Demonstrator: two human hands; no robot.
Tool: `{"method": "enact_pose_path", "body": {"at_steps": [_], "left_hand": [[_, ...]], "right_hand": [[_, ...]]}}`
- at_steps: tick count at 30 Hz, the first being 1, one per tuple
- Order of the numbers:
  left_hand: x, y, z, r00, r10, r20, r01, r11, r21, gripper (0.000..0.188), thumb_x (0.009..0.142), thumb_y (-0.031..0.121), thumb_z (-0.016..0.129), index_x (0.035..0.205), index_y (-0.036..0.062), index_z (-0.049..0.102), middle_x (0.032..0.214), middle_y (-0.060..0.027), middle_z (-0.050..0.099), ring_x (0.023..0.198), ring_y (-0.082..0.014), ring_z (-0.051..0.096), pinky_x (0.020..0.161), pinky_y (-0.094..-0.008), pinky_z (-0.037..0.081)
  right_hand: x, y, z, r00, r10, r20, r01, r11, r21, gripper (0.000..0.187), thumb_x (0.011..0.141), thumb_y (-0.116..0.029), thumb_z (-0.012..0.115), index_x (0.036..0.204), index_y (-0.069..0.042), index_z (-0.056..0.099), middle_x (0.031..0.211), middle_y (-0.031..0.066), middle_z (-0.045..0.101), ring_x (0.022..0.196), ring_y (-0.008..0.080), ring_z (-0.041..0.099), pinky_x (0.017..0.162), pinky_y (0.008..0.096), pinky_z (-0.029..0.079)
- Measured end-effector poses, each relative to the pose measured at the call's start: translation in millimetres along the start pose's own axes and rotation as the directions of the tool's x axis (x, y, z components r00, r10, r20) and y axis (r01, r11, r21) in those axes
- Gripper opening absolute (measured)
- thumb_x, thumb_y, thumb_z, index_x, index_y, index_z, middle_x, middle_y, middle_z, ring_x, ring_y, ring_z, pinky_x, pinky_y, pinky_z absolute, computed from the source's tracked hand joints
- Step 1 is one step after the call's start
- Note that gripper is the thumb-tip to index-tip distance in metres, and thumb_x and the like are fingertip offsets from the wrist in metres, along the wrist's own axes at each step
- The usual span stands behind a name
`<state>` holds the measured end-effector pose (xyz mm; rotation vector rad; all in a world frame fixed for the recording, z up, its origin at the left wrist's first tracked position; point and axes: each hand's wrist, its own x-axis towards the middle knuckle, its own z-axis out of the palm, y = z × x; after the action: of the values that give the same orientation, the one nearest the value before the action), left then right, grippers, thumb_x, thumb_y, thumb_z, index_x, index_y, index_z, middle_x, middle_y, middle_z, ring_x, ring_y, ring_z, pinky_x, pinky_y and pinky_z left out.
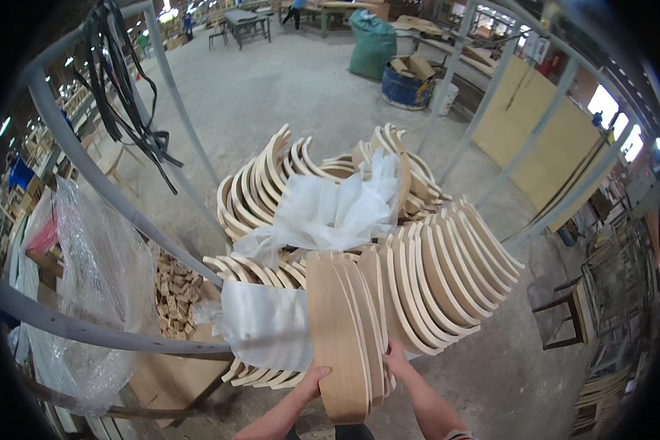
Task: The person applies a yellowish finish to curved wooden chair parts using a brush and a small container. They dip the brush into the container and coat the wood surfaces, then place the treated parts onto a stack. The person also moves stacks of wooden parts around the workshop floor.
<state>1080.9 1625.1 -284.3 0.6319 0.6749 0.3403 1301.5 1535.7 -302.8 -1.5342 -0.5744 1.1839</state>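
A short stack of curved wooden panels stands on edge in front of me, broad face toward the left. My left hand grips its left side near the lower end, thumb on the wood and most fingers hidden behind. On the opposite side, my right hand closes around the edges of the same stack. To the right lies a long row of similar curved panels, nested side by side. White foam sheeting covers more panels on the left, and another crumpled foam sheet lies over the pile farther back.
A grey metal frame rises around the pile, with black straps hanging at the left. Beside it are clear plastic wrap and small wood blocks. A blue drum and green sack stand farther back.
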Motion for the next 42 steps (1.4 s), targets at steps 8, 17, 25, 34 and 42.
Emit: {"method": "enact_pose_path", "body": {"at_steps": [8,17,25,34,42], "left_hand": [[-127,47,43,0.938,0.105,0.329,-0.184,0.958,0.219,0.083,0.073,0.026,0.063,0.139,0.0048,0.017,0.132,-0.014,0.034,0.123,-0.0243,0.035,0.102,-0.0379,0.029],[-271,9,98,0.611,-0.268,0.745,-0.136,0.891,0.432,0.075,0.073,0.021,0.06,0.135,0.0011,0.022,0.127,-0.0138,0.039,0.119,-0.022,0.038,0.1,-0.0342,0.029],[-444,-103,165,-0.019,-0.72,0.694,0.049,0.693,0.719,0.075,0.067,0.033,0.064,0.128,-0.0007,0.034,0.118,-0.0139,0.048,0.108,-0.0221,0.049,0.09,-0.0346,0.041],[-755,-176,184,-0.502,-0.669,0.548,0.013,0.628,0.778,0.073,0.074,0.049,0.058,0.129,0.004,0.041,0.117,-0.0128,0.052,0.108,-0.0263,0.05,0.089,-0.0391,0.043],[-953,-233,216,-0.65,-0.574,0.499,0.058,0.617,0.785,0.067,0.078,0.049,0.055,0.126,0.0031,0.046,0.118,-0.0115,0.054,0.106,-0.0258,0.053,0.088,-0.0384,0.044]], "right_hand": [[-146,-7,58,0.956,-0.057,-0.286,0.117,0.973,0.199,0.049,0.071,-0.006,0.057,0.119,0.002,0.049,0.104,0.0074,0.06,0.095,0.0156,0.056,0.083,0.0286,0.044],[-400,42,163,0.551,-0.021,-0.835,0.519,0.791,0.323,0.041,0.078,-0.012,0.056,0.116,0.003,0.05,0.107,0.0081,0.058,0.097,0.0154,0.055,0.085,0.0286,0.044],[-660,110,311,-0.118,0.114,-0.986,0.735,0.678,-0.01,0.05,0.075,-0.015,0.061,0.12,0.002,0.047,0.109,0.009,0.057,0.098,0.0156,0.055,0.085,0.0297,0.044],[-920,117,511,-0.673,0.226,-0.704,0.639,0.657,-0.4,0.043,0.074,-0.007,0.058,0.115,0.001,0.048,0.101,0.006,0.058,0.09,0.0134,0.056,0.079,0.0292,0.047],[-1129,112,619,-0.831,0.109,-0.546,0.488,0.615,-0.62,0.052,0.073,-0.019,0.056,0.12,0.001,0.045,0.105,0.0121,0.058,0.093,0.0211,0.059,0.082,0.034,0.048]]}}
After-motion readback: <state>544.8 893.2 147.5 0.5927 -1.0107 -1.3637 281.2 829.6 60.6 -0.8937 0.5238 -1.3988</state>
